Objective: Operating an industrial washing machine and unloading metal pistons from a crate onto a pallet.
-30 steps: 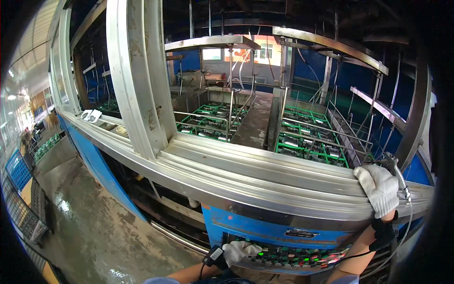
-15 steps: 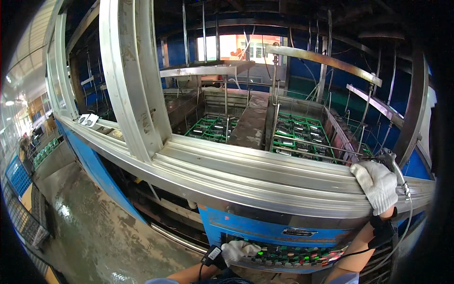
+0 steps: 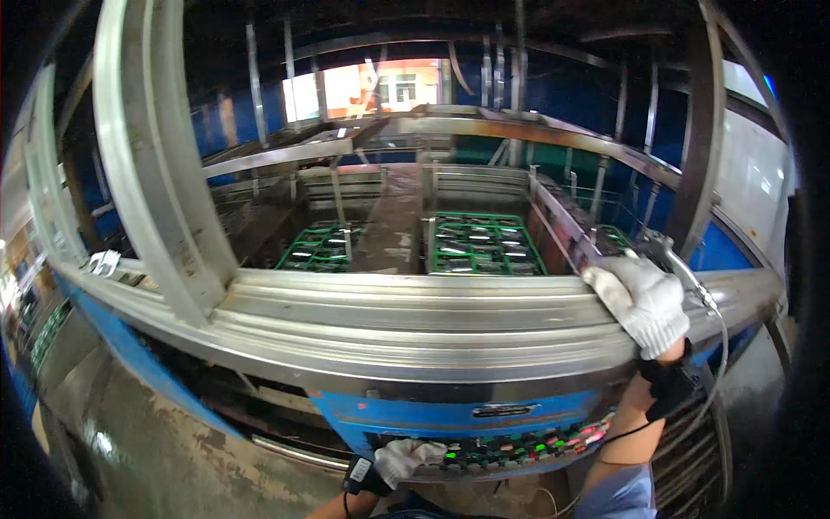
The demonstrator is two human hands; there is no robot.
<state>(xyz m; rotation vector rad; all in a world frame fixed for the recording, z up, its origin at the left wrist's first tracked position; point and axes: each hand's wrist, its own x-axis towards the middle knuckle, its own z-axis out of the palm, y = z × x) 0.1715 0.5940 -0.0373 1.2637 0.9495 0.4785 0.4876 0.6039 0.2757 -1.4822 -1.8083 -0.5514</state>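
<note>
My left hand, in a white knit glove, is at the control panel on the blue front, its extended fingers near a lit green button. Whether a fingertip presses one cannot be made out. At the right, my gloved right hand rests on the wide metal rail, fingers toward its far edge and partly hidden. Beside it is a metal spray gun with a thin hose; the hand appears not to hold it. Beyond the rail, green-framed trays of dark and silvery pieces sit in tanks.
A thick metal post rises from the rail at left. Metal bars hang on rods above the tanks, and a brown divider separates two of them. Small white items lie on the rail's left end. The floor looks wet.
The view has turned right, shifting the machine leftward in the picture. The hanging bars sit lower over the tanks. Both hands keep their places at the panel and rail.
</note>
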